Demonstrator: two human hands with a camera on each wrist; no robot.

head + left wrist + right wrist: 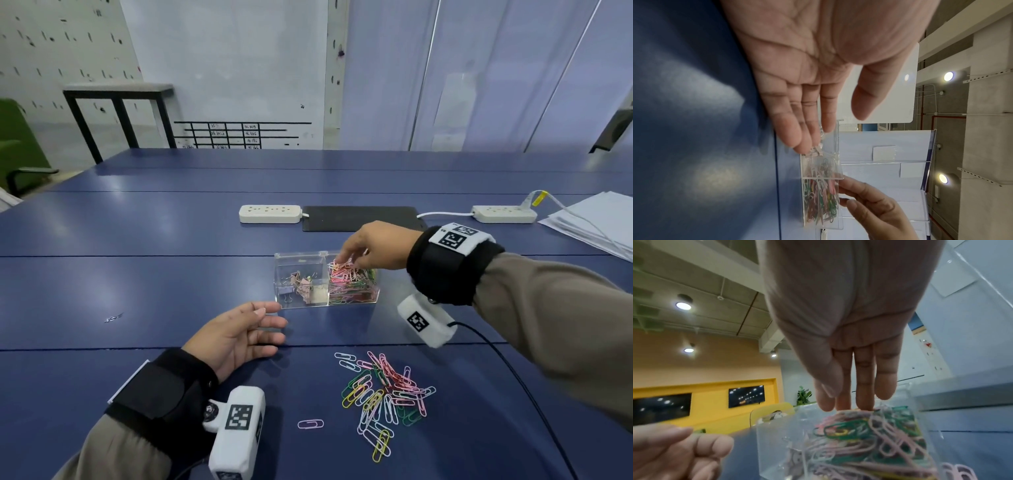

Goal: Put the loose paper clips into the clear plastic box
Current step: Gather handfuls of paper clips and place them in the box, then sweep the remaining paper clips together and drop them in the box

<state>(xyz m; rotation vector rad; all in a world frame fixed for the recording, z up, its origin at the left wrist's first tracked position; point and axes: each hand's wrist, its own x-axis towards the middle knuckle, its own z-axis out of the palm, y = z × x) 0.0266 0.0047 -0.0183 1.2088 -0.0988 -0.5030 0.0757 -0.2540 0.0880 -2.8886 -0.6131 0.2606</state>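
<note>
The clips (382, 394) are lying in a loose, many-coloured heap on the near part of the blue worktop (137, 281), right of centre, with one pale clip (310, 424) sitting alone just left of the heap. Farther in, the box (327, 281) is standing on the worktop with two compartments: the right one is holding a pile of coloured clips, the left one a few binder clips (301, 282). The right hand (375, 245) is reaching down over the right compartment, its fingertips (863, 402) bunched together and touching the top of that pile; whether this grip is pinching a clip, I cannot tell. The left hand (236, 337) is hovering near the box's near left corner, palm turned inward, its grip apart with relaxed fingers (797, 129) holding nothing. Both wrists are wearing black bands with white marker-tagged cameras. At the far side, two white power strips (270, 213) are lying either side of a dark pad (359, 217), and a stack of white paper (596, 222) is resting at the far right.
</note>
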